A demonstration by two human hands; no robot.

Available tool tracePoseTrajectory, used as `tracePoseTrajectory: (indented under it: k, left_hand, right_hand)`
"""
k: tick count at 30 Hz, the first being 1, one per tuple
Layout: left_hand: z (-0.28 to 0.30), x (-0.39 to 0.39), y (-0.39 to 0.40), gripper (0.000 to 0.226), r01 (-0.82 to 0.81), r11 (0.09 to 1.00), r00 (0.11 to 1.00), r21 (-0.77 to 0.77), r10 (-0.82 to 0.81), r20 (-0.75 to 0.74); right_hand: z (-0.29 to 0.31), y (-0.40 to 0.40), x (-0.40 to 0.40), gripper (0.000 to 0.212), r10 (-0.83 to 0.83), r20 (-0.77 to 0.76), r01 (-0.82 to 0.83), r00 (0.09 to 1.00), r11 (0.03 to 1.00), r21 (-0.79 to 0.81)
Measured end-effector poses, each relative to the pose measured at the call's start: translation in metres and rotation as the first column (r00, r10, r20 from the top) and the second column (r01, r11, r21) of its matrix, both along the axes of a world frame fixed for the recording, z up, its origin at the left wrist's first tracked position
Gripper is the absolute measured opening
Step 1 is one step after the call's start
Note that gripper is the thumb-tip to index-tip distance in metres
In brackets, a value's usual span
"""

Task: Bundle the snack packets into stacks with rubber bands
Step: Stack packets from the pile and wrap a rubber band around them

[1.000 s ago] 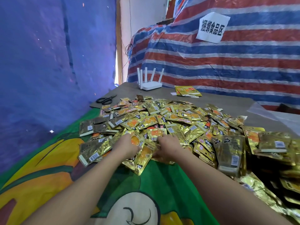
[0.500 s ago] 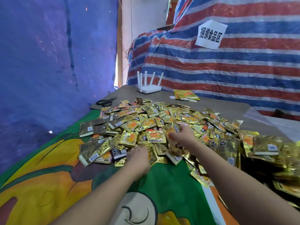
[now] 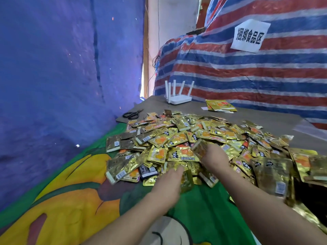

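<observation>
A big heap of gold snack packets point(image 3: 203, 137) with orange prints covers the middle of the table. My left hand point(image 3: 169, 181) is at the heap's near edge and holds a few gold packets point(image 3: 187, 181) stacked on edge. My right hand point(image 3: 214, 157) is a little farther in and pinches a single gold packet point(image 3: 200, 148), lifted just above the heap. Taller stacks of packets point(image 3: 272, 175) stand at the right. I see no rubber bands.
Black scissors point(image 3: 131, 114) lie at the far left of the table. A white router point(image 3: 178, 99) with antennas stands at the back, a few flat packets point(image 3: 220, 105) beside it. A green and yellow printed cloth point(image 3: 74, 200) covers the near table. Tarp walls close in left and behind.
My right hand has drawn back toward me with a packet pinched in it. My left hand stays at the heap's near edge with its small stack.
</observation>
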State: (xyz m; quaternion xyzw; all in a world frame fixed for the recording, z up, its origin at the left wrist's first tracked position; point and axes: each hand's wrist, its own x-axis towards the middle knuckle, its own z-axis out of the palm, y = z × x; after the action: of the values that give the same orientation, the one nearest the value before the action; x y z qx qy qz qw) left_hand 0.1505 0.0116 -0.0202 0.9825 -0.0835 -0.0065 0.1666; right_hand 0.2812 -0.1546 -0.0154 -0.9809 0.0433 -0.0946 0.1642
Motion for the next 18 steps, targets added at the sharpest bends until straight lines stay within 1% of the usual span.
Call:
tracePoseTrajectory:
  k: [1,2,3,4,5,6,7,8,9,10,11,12,14,15,18]
  left_hand:
    - [0.0,0.0,0.003,0.067,0.003,0.999,1.0,-0.045,-0.003,0.007]
    - [-0.001,0.0,0.006,0.07,-0.013,0.992,1.0,-0.127,0.013,-0.001]
    - [0.0,0.001,0.01,0.071,-0.059,0.969,0.998,-0.241,0.053,-0.031]
    - [0.004,0.003,0.015,0.066,-0.123,0.926,0.992,-0.356,0.103,-0.075]
    - [0.008,0.008,0.022,0.057,-0.186,0.876,0.982,-0.445,0.15,-0.117]
    - [0.012,0.016,0.029,0.048,-0.24,0.831,0.97,-0.503,0.191,-0.148]
    - [0.017,0.027,0.038,0.039,-0.281,0.803,0.96,-0.526,0.229,-0.164]
    - [0.023,0.04,0.046,0.031,-0.314,0.792,0.95,-0.524,0.262,-0.173]
    - [0.03,0.051,0.052,0.028,-0.337,0.787,0.942,-0.517,0.283,-0.183]
    - [0.035,0.062,0.055,0.032,-0.346,0.787,0.938,-0.51,0.284,-0.199]
    - [0.04,0.071,0.057,0.041,-0.34,0.801,0.94,-0.493,0.271,-0.208]
    - [0.041,0.078,0.056,0.052,-0.324,0.825,0.945,-0.463,0.256,-0.205]
    - [0.041,0.085,0.05,0.067,-0.272,0.886,0.959,-0.376,0.217,-0.183]
    - [0.036,0.087,0.046,0.066,-0.251,0.912,0.964,-0.325,0.204,-0.171]
    - [0.019,0.089,0.032,0.044,-0.262,0.953,0.96,-0.15,0.242,-0.142]
  right_hand:
    - [0.0,-0.002,-0.001,0.013,0.038,0.027,-0.039,0.999,0.999,0.026]
    - [0.0,-0.005,-0.002,0.018,0.051,0.055,-0.057,0.997,0.992,0.114]
    - [0.002,-0.008,-0.002,0.025,0.036,0.073,-0.055,0.997,0.961,0.272]
    - [0.006,-0.013,-0.003,0.034,-0.009,0.072,-0.025,0.997,0.888,0.46]
    - [0.011,-0.019,-0.002,0.046,-0.073,0.045,0.029,0.996,0.781,0.624]
    - [0.016,-0.025,-0.001,0.058,-0.135,-0.004,0.096,0.991,0.681,0.726]
    - [0.021,-0.033,0.0,0.068,-0.181,-0.056,0.159,0.982,0.625,0.765]
    - [0.024,-0.039,0.002,0.074,-0.201,-0.101,0.204,0.974,0.606,0.769]
    - [0.026,-0.045,0.004,0.076,-0.196,-0.138,0.231,0.971,0.61,0.758]
    - [0.027,-0.048,0.004,0.072,-0.171,-0.17,0.24,0.971,0.639,0.731]
    - [0.027,-0.048,0.003,0.064,-0.135,-0.191,0.23,0.972,0.692,0.684]
    - [0.026,-0.046,0.003,0.054,-0.097,-0.199,0.204,0.975,0.745,0.635]
    - [0.019,-0.04,0.005,0.039,-0.035,-0.213,0.155,0.976,0.803,0.576]
    - [0.015,-0.035,0.007,0.035,-0.01,-0.22,0.13,0.975,0.83,0.542]
    - [0.004,-0.02,0.01,0.029,0.049,-0.237,0.033,0.97,0.943,0.332]
